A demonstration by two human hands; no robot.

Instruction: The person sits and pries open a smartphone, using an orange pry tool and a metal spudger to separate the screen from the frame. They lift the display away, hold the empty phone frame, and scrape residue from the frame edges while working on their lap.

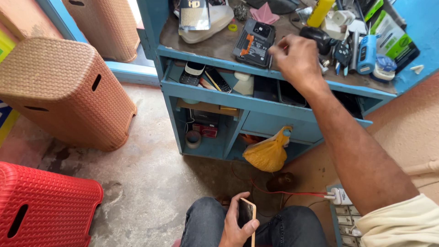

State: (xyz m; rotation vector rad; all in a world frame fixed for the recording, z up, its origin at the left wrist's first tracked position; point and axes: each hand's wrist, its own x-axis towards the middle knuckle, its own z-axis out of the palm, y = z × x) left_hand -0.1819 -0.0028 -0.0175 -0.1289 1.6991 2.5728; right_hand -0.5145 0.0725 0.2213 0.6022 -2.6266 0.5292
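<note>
My left hand (234,225) rests on my lap between my knees and grips a slim phone (247,214) with a gold-coloured edge, held on its side. My right hand (296,58) reaches up onto the top of a blue wooden workbench (256,101). Its fingertips are pinched together beside an opened phone (254,41) with its back cover off and its insides showing. I see nothing between the pinched fingers. A black handheld device (318,36) lies just behind that hand.
The bench top holds a yellow bottle (320,11), a blue tool (366,52) and small parts. An open drawer (206,89) holds old phones. A yellow bag (270,153) hangs below. Tan stools (64,91) and a red stool (41,206) stand left; a power strip (347,219) lies right.
</note>
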